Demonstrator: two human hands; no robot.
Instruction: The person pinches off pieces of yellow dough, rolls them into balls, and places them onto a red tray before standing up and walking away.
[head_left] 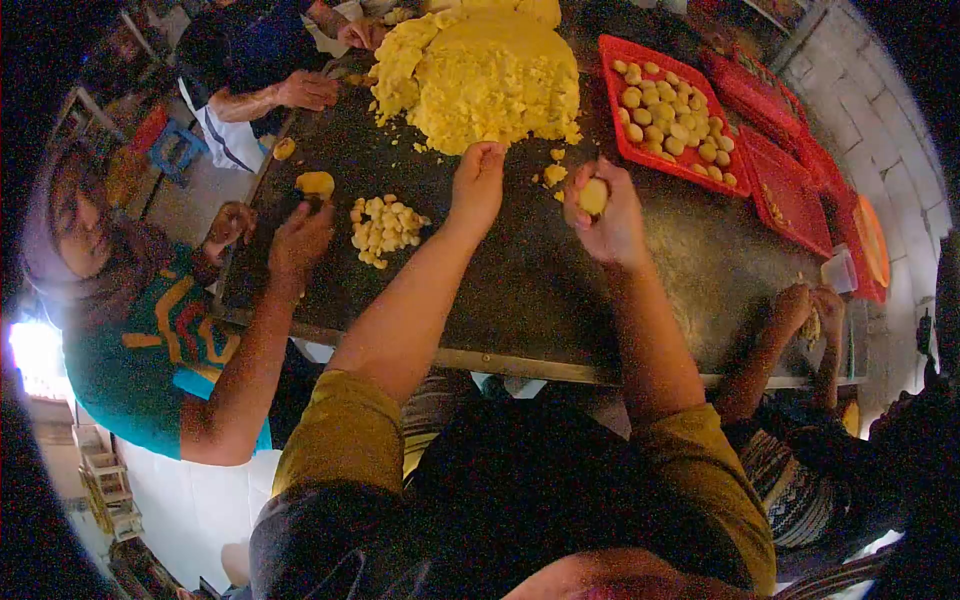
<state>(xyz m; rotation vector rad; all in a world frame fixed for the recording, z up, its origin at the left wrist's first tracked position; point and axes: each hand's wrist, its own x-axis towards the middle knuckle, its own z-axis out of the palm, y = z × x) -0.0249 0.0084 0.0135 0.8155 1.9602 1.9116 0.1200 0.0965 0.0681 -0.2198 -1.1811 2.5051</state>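
A big crumbly mound of yellow dough (490, 85) lies at the far side of the dark table. My left hand (478, 190) is at its near edge, fingers curled together; whatever is between the fingertips is hidden. In my right hand (618, 225), a round dough ball (593, 196) rests against the palm with the fingers wrapped round it. Small dough crumbs (554, 175) lie between my two hands. Left of my left forearm sits a pile of small pale pieces (385, 230).
A red tray (612, 85) at the back right holds many dough balls, with more red trays (785, 190) beyond. People work on both sides: a co-worker's hand (300, 240) at left holds dough, other hands (308, 92) are at back left, and another pair (795, 305) at right.
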